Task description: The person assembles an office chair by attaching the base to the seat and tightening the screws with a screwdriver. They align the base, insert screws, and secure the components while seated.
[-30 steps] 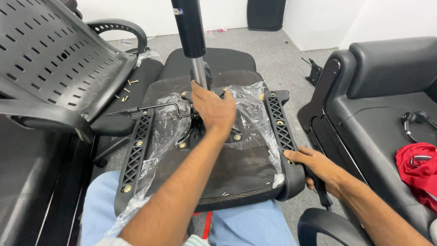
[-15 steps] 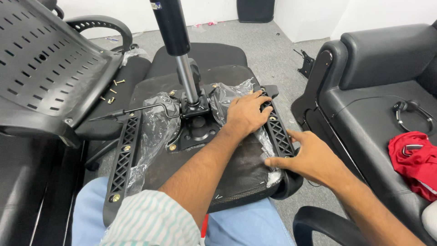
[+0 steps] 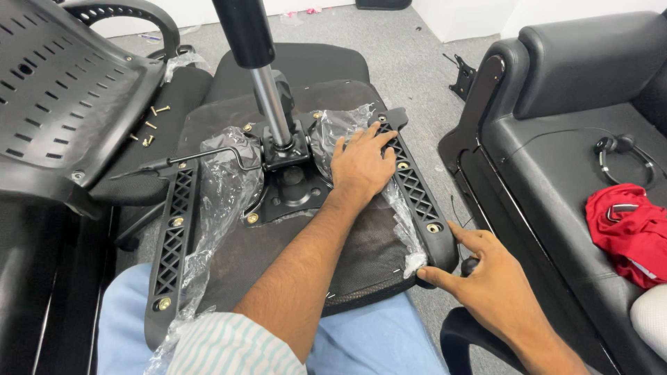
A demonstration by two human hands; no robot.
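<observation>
I steady the upturned seat base [image 3: 278, 243]: left hand [image 3: 361, 163] flat, spread; right hand [image 3: 486, 278] open at the bracket [image 3: 417, 194] corner; next, seat its bolts.

- An upturned chair seat [image 3: 292, 257] lies across the person's lap, underside up.
- A mounting plate [image 3: 288, 187] sits at its centre; a gas cylinder [image 3: 260, 76] rises from it.
- Armrest brackets [image 3: 174, 243] run along both side edges.
- The left hand [image 3: 361, 163] rests just right of the plate.
- The right hand [image 3: 490, 281] touches the right bracket's near end.
- Loose screws [image 3: 149, 125] lie left, behind the seat.
- A sofa [image 3: 570, 139] stands right.
</observation>
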